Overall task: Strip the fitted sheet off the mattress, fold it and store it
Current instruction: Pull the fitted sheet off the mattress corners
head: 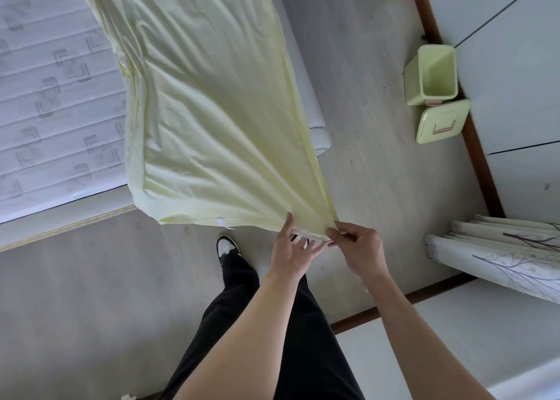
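The pale yellow fitted sheet (209,108) hangs stretched in the air from the top of the view down to my hands, off the mattress. The bare quilted white mattress (51,102) lies at the left on its bed frame. My right hand (357,248) pinches the sheet's gathered lower corner. My left hand (291,248) is right beside it at the same edge, thumb up against the cloth and fingers spread under the hem; whether it grips is unclear. A small white tag shows on the hem left of my hands.
A light green lidded bin (431,75) stands open by the right wall, its lid (442,122) down on the floor. Patterned curtains (503,254) hang at the right. A rolled white pad (306,96) lies beside the bed. My dark trousers and shoe (225,246) are below.
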